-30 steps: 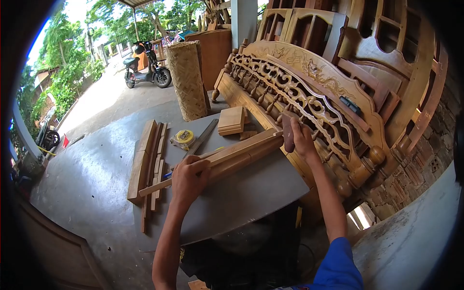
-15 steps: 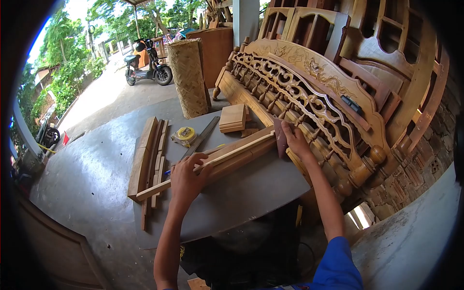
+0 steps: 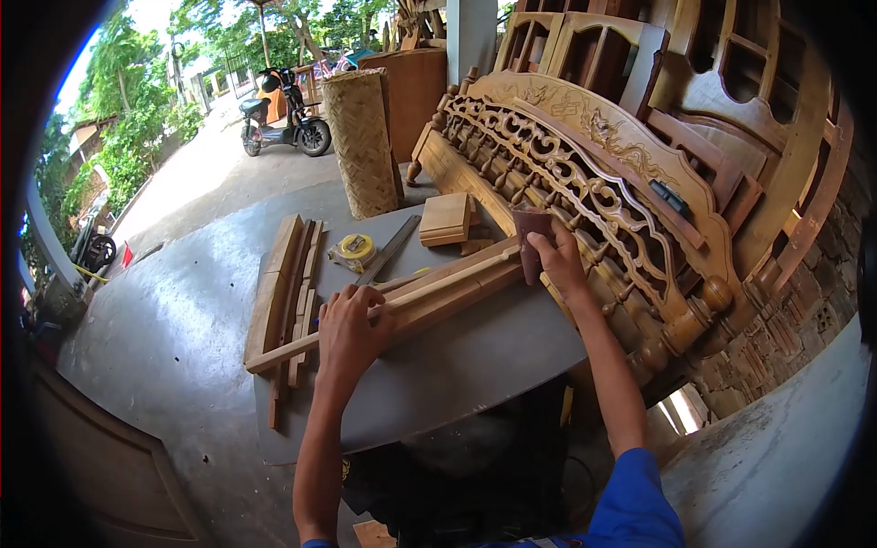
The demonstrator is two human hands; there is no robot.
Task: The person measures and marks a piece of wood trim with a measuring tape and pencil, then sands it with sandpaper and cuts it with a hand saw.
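Observation:
My left hand [image 3: 349,327] is closed around a long, thin wooden strip [image 3: 442,289] that lies slantwise across the work table. Its near-left end juts out past my knuckles, over the stacked pieces. In my right hand [image 3: 563,261] is a folded sheet of reddish-brown sandpaper [image 3: 530,228], thumb pressed on its face, right at the far end of the strip. Under and beside the strip run thicker wooden bars [image 3: 427,316]. A yellow tape measure [image 3: 354,247] and a metal ruler [image 3: 391,248] lie beyond my left hand.
More wooden bars [image 3: 272,297] are stacked at the table's [image 3: 475,365] left side. Small square wooden blocks [image 3: 446,219] sit at the back. A carved headboard [image 3: 585,137] leans close on the right, behind my right hand. A woven roll [image 3: 363,146] stands beyond the table.
The strip has slid a little toward the lower left. My right hand has turned, bringing the sandpaper's broad face and my thumb into view. My left hand keeps its grip.

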